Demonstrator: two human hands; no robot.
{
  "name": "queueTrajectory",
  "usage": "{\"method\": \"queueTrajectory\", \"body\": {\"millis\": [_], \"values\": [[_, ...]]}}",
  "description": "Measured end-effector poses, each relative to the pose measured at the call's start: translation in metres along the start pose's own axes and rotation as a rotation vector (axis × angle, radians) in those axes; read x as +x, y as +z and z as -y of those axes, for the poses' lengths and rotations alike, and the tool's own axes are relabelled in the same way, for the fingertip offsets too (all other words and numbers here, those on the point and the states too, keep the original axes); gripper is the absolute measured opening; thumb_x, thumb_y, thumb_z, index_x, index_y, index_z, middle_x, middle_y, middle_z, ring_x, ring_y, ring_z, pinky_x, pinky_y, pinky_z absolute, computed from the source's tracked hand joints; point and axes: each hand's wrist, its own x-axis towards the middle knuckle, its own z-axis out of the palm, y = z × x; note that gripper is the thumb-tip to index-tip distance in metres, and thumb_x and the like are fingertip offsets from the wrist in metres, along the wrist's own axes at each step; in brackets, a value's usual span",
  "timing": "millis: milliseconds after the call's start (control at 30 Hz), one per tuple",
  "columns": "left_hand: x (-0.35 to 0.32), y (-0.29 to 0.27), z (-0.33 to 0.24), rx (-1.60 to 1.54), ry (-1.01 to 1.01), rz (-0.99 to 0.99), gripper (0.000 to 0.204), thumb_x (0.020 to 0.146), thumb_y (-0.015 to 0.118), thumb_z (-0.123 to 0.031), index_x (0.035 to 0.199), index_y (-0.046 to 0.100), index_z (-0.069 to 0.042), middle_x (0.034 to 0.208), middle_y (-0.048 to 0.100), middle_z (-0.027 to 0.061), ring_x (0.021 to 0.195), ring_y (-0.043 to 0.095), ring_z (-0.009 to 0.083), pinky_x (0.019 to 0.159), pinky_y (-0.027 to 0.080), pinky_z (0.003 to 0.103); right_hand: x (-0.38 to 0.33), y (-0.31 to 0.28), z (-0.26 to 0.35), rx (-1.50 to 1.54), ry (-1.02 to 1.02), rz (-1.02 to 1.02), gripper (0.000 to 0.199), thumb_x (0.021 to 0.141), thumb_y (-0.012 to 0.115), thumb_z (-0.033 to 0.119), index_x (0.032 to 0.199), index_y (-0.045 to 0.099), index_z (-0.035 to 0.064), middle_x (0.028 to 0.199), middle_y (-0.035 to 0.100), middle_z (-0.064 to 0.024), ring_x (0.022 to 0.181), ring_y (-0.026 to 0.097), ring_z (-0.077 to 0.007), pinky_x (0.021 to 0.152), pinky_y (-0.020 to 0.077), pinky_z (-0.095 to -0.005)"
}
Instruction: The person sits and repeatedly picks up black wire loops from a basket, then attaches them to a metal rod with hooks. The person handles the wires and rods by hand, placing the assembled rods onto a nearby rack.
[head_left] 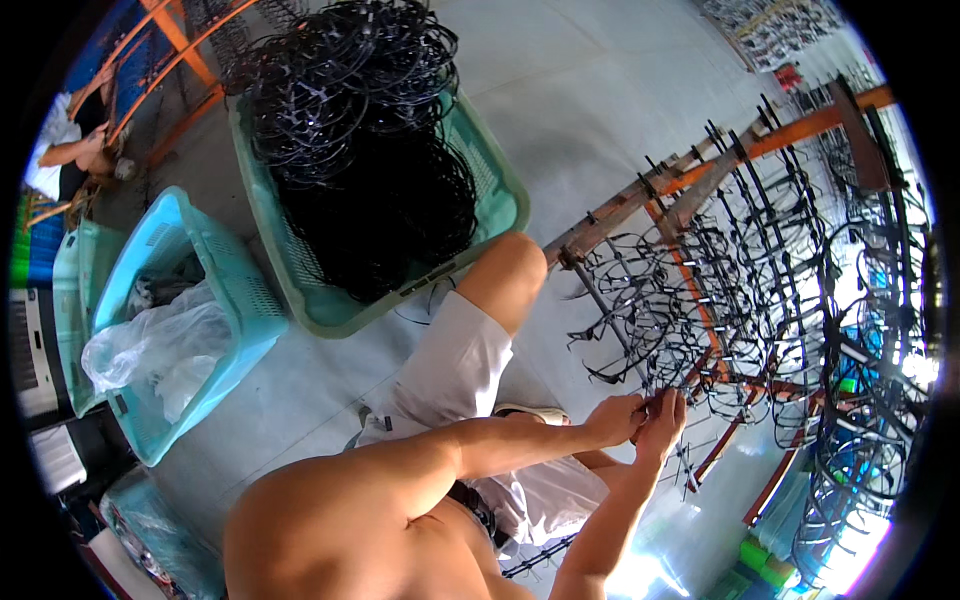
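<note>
Dark curved pieces are hung in rows on the orange-beamed rack at the right, and both hands are brought together at their lower edge. The left hand is reached across the body, its forearm nearly level; the right hand is held just beside it, its forearm slanted upward. Fingers are bent inward, but whether anything is gripped cannot be told. Farther left, black hoops are heaped in a green crate

Black hoops, orange rack, turquoise basket
</note>
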Motion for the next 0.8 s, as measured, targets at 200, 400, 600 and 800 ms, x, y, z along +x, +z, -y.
{"method": "queueTrajectory", "body": {"millis": [200, 400, 600, 800], "values": [[0.01, 0.009, -0.01, -0.059, -0.21, -0.016, 0.027, 0.085, 0.053, -0.025, 0.088, 0.058, 0.001, 0.081, 0.063, 0.0254, 0.081, 0.059, 0.0444, 0.069, 0.046, 0.049, 0.001, -0.001, -0.004, 0.021, -0.006, -0.007, 0.02, 0.096, 0.05, 0.021, 0.082, 0.052, 0.0075, 0.07, 0.051, 0.0003, 0.059, 0.048, -0.0084, 0.054, 0.0407, -0.023], [-0.032, -0.015, -0.023, 0.193, 0.161, -0.011, 0.032, 0.085, 0.056, -0.023, 0.093, 0.058, 0.008, 0.085, 0.065, 0.0212, 0.087, 0.062, 0.0388, 0.079, 0.048, 0.044, 0.004, -0.016, -0.012, -0.077, 0.009, -0.096, 0.02, 0.095, 0.052, 0.024, 0.094, 0.055, 0.0047, 0.077, 0.055, -0.0019, 0.065, 0.054, -0.0109, 0.06, 0.046, -0.0235], [0.016, -0.281, -0.051, 0.191, 0.372, -0.495, 0.01, 0.086, 0.056, -0.01, 0.093, 0.059, -0.003, 0.075, 0.065, 0.0065, 0.06, 0.062, 0.0197, 0.055, 0.05, 0.03, -0.003, -0.002, -0.016, 0.033, -0.044, -0.159, 0.015, 0.094, 0.054, 0.019, 0.101, 0.051, 0.0056, 0.075, 0.053, -0.0011, 0.063, 0.053, -0.0103, 0.062, 0.0493, -0.0256], [0.1, -0.454, 0.104, 1.417, -0.175, -0.437, 0.084, 0.062, 0.08, -0.025, 0.132, 0.039, -0.005, 0.133, 0.041, 0.017, 0.122, 0.04, 0.0349, 0.1, 0.034, 0.047, 0.0, -0.004, -0.02, 0.055, 0.007, -0.208, 0.018, 0.093, 0.055, 0.016, 0.103, 0.05, 0.002, 0.077, 0.052, -0.0025, 0.067, 0.05, -0.0103, 0.069, 0.049, -0.0281]]}}
